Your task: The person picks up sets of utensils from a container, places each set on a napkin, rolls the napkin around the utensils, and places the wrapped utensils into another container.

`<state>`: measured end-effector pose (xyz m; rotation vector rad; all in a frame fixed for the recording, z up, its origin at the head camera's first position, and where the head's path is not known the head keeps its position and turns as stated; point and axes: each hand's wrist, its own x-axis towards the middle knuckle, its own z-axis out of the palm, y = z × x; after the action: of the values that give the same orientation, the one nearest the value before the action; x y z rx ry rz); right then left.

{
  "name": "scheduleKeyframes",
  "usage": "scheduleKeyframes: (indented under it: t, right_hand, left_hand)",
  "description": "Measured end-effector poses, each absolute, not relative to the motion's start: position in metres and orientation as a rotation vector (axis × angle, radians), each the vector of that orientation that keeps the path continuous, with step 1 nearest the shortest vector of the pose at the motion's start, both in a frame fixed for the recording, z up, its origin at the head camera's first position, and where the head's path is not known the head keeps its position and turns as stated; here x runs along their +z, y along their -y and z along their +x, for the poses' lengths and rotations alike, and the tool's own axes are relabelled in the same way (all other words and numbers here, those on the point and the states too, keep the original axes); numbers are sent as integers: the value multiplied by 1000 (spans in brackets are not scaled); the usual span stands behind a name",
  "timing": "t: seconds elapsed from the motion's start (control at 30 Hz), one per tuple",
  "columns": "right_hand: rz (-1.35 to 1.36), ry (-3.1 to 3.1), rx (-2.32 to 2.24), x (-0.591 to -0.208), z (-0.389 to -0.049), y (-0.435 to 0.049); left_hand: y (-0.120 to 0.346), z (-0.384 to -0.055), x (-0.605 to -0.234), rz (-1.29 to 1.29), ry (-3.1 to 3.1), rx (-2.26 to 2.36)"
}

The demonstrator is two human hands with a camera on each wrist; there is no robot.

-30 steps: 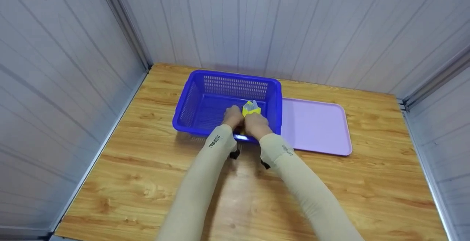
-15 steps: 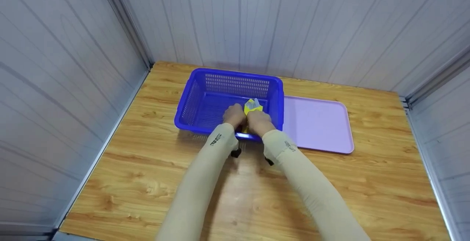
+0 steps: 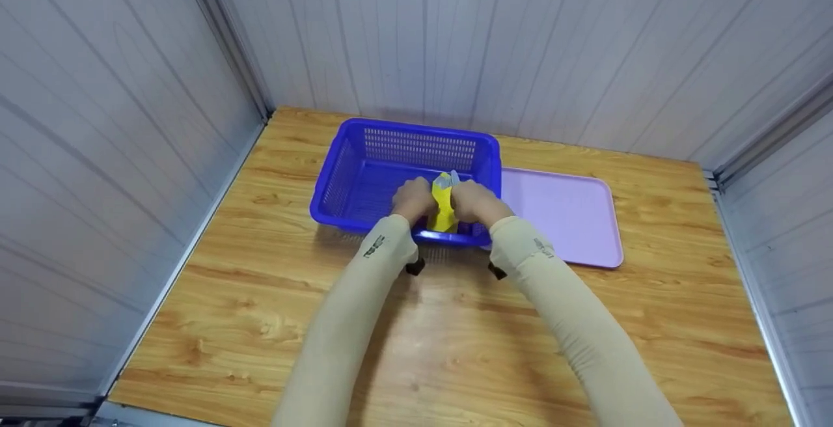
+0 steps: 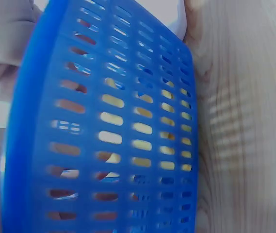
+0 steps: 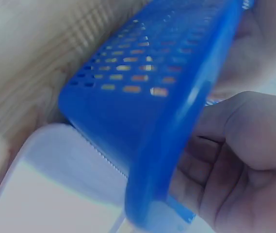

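Observation:
A yellow packet [image 3: 444, 209] with a pale, silvery top stands between both hands inside the blue plastic basket [image 3: 403, 130], near its front wall. My left hand [image 3: 414, 200] grips the packet's left side with curled fingers. At the upper right edge of the packet, my right hand [image 3: 478, 202] pinches it, its fingertips hidden in the head view. Through the slots of the basket wall [image 4: 128, 29], yellow shows in the left wrist view. The right wrist view has the right hand [image 5: 244, 160] with bent fingers just inside the basket's rim [image 5: 176, 111].
A pale purple tray [image 3: 559, 219] lies against the basket's right side, its left edge hidden behind the basket. Both stand on a wood-grain table [image 3: 429, 336]. Panelled walls [image 3: 416, 36] enclose the table at the back and both sides.
My right hand has moved right, away from the left hand, and more of the packet's yellow front now shows between them. The left hand has stayed nearly in place.

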<state>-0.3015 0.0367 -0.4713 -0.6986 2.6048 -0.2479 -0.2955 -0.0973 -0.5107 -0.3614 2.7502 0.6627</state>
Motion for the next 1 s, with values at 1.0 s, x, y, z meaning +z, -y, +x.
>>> scheduleKeyframes:
  t: [1.0]
  right_hand:
    - [-953,-2955,-424,-488,-276,-83]
  left_hand:
    - [88,-290,-529,-195,-2930,702]
